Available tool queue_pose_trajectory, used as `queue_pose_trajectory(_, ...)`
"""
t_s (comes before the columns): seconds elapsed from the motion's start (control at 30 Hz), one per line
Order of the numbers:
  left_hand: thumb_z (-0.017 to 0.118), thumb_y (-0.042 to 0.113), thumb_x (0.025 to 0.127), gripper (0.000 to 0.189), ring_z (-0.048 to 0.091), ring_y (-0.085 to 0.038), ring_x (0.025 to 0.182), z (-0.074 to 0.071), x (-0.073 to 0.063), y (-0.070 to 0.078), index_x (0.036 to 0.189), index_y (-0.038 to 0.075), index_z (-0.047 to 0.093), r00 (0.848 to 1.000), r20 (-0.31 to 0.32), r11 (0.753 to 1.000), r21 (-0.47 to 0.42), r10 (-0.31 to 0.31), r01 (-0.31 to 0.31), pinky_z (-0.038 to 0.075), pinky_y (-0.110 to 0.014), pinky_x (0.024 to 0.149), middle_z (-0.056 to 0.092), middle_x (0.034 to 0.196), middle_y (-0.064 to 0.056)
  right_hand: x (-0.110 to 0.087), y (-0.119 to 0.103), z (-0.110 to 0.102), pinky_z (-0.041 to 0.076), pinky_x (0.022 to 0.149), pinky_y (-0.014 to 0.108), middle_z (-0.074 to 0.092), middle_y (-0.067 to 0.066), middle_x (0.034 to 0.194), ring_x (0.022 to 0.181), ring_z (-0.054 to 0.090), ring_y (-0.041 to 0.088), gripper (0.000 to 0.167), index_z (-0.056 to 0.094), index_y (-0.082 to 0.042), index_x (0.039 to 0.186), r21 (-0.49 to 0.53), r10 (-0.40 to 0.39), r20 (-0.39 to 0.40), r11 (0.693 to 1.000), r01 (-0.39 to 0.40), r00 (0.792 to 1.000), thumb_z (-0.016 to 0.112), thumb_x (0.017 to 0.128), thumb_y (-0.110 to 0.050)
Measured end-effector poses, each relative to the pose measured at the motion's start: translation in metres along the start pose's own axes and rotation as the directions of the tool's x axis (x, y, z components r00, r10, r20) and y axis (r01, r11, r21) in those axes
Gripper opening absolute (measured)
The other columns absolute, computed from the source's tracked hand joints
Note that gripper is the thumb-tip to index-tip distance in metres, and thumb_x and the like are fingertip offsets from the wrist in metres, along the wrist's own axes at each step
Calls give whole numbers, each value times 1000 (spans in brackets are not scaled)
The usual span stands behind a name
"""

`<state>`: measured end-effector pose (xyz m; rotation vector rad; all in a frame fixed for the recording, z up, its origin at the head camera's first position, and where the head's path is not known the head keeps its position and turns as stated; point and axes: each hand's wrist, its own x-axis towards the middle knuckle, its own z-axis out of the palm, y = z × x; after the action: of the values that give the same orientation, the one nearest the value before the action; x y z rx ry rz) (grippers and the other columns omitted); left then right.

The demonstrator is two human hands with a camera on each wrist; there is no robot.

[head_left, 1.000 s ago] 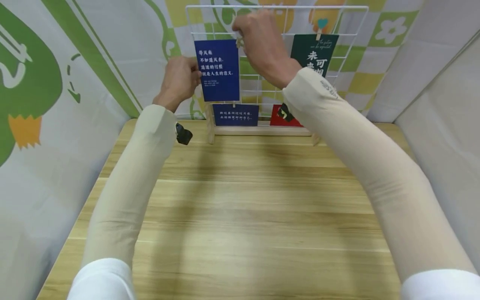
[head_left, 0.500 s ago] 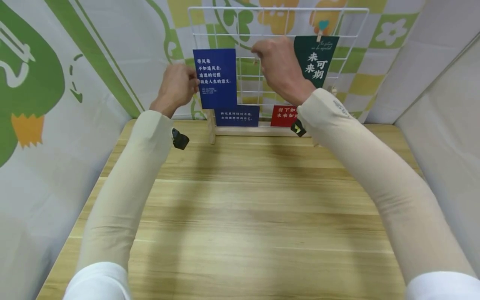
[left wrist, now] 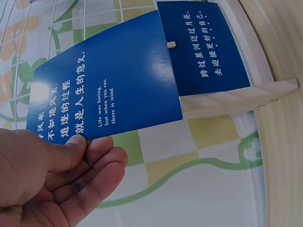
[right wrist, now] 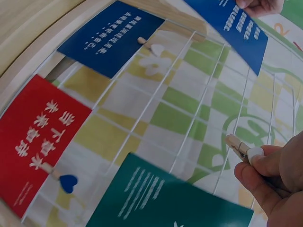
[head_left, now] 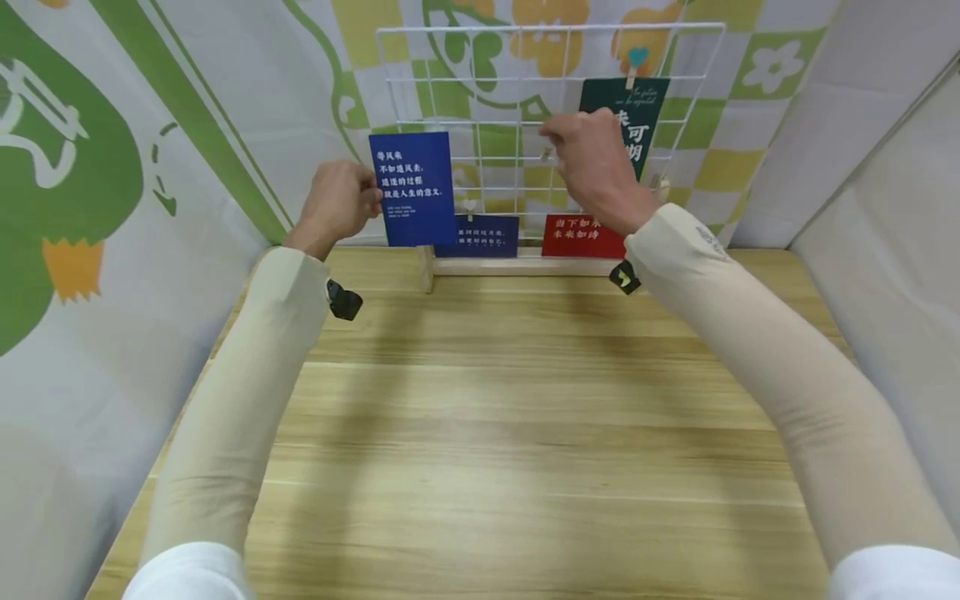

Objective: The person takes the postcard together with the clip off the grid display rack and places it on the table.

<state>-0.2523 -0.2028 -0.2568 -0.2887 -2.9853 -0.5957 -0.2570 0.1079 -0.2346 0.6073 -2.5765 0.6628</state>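
My left hand [head_left: 333,200] pinches the left edge of a blue postcard [head_left: 414,208] with white writing between thumb and fingers. The card stands upright in front of the left part of a white wire grid rack [head_left: 551,28], overlapping a second blue card [head_left: 491,243] in the head view. My right hand [head_left: 600,162] pinches a small wooden clothespin [right wrist: 239,146] with a white heart on it, in front of the middle of the grid. Part of a dark green card [head_left: 651,104], clipped at the upper right, is hidden behind that hand.
A red card [head_left: 572,237] hangs at the lower right, clipped with a blue-heart clothespin [right wrist: 67,183]. A teal-heart clothespin [head_left: 632,71] holds the green card. The rack stands on a wooden base [head_left: 517,267] at the back of the wooden table [head_left: 480,400], before a patterned cloth.
The left hand has drawn the blue postcard down and left, away from the grid's upper left. The right hand has moved down and right from the card's top corner with the clothespin.
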Motion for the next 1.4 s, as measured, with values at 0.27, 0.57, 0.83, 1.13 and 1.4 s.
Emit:
queue_pose_trajectory(0.27, 49, 8, 102, 27, 67, -32, 85, 1, -8, -11, 93, -5, 71, 999, 43, 1000, -11, -25, 25, 48, -31, 64, 72, 91, -21, -11, 17, -7, 50, 102, 43, 68, 19, 118, 111, 67, 32, 29, 70, 0, 118, -32, 48, 19, 998, -47, 999, 47, 101, 1)
queue_pose_trajectory(0.57, 50, 6, 101, 25, 68, -35, 84, 7, -14, -19, 92, -6, 70, 997, 76, 1000, -13, -23, 24, 54, -39, 71, 72, 89, -22, -27, 42, -6, 55, 94, 44, 70, 22, 114, 105, 69, 36, 27, 70, 3, 114, -51, 89, 6, 995, -89, 996, 47, 100, 2)
queue_pose_trajectory(0.83, 52, 6, 100, 24, 61, -28, 75, 12, -21, -32, 88, -5, 70, 993, 107, 999, 4, -39, 39, 43, -32, 64, 71, 85, -20, -44, 66, -8, 56, 91, 48, 71, 24, 109, 99, 70, 39, 28, 72, 4, 110, -62, 124, -9, 990, -124, 992, 47, 98, 3)
queue_pose_trajectory(1.13, 53, 4, 99, 21, 59, -20, 67, 16, -28, -42, 89, -5, 69, 987, 140, 996, -35, -80, 85, 43, -25, 58, 70, 81, -17, -57, 85, -10, 55, 90, 50, 71, 26, 106, 98, 68, 41, 25, 72, 8, 106, -67, 139, -12, 988, -140, 990, 50, 96, 5)
queue_pose_trajectory(1.4, 53, 3, 98, 20, 59, -20, 65, 24, -33, -54, 87, -5, 68, 986, 160, 999, 6, -44, 44, 43, -26, 59, 69, 77, -16, -70, 104, -13, 55, 79, 53, 72, 26, 98, 90, 70, 43, 29, 74, 9, 99, -79, 88, -46, 993, -92, 995, 45, 93, 8)
